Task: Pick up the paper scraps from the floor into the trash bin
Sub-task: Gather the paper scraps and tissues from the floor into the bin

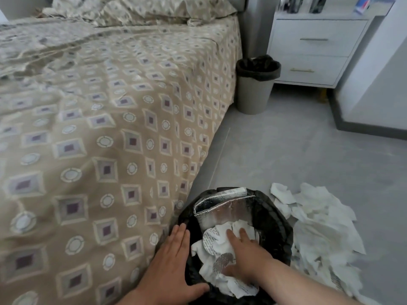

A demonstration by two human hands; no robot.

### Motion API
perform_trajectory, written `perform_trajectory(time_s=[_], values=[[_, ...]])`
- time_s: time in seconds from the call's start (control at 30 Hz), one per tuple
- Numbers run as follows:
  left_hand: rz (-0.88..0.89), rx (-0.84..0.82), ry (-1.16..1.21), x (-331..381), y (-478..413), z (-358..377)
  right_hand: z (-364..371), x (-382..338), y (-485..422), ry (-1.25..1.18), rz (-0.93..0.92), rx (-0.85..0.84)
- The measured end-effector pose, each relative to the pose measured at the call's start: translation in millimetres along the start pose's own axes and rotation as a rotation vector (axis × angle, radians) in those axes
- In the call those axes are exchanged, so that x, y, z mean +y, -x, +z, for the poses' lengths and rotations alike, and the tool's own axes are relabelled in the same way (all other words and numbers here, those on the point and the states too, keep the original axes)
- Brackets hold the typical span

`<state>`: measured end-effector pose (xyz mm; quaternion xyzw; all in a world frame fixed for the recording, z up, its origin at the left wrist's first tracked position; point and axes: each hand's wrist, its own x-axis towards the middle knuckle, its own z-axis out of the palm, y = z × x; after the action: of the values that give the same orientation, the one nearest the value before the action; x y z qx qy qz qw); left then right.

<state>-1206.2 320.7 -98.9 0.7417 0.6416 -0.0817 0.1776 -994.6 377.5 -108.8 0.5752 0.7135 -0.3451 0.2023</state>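
Note:
A trash bin [275, 219] lined with a black bag stands on the floor beside the bed, low in the view. It holds a silver foil pouch [224, 208] and crumpled white paper [218, 245]. My right hand [246, 254] lies flat on that paper inside the bin, fingers straight, pressing down. My left hand [171, 267] rests with straight fingers against the bin's left rim. A heap of torn white paper scraps [319, 234] lies on the grey floor just right of the bin.
A bed with a beige patterned cover [99, 128] fills the left side. A second grey bin with a black liner [256, 84] stands by a white nightstand [315, 51] at the back. Grey tiled floor [297, 146] runs between them.

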Motion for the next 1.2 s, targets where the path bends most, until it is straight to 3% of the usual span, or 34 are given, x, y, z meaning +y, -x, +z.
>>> perform_trajectory(time_s=[0.23,0.3,0.37,0.5,0.67,0.73,0.87,0.97,1.2], values=[[0.095,0.168,0.028,1,5,-3,-30,2,19,0.059,-0.035,0.064],[0.090,0.086,0.053,1,9,-10,-44,7,35,0.022,-0.084,0.120],[0.156,0.150,0.077,6,13,-21,-61,16,57,-0.054,-0.147,0.197],[0.518,0.321,0.031,61,11,-63,-96,60,107,-0.244,-0.151,0.402],[0.961,0.240,-0.127,161,19,-71,-91,170,140,-0.445,0.098,0.576],[1.020,0.157,-0.136,192,19,-56,-77,209,145,-0.453,0.182,0.575],[0.899,-0.080,-0.072,248,-3,1,-40,276,142,-0.447,0.289,0.474],[0.632,-0.291,-0.043,265,-14,70,-16,308,132,-0.471,0.337,0.418],[0.140,-0.387,-0.082,267,-32,164,30,313,92,-0.449,0.331,0.296]])
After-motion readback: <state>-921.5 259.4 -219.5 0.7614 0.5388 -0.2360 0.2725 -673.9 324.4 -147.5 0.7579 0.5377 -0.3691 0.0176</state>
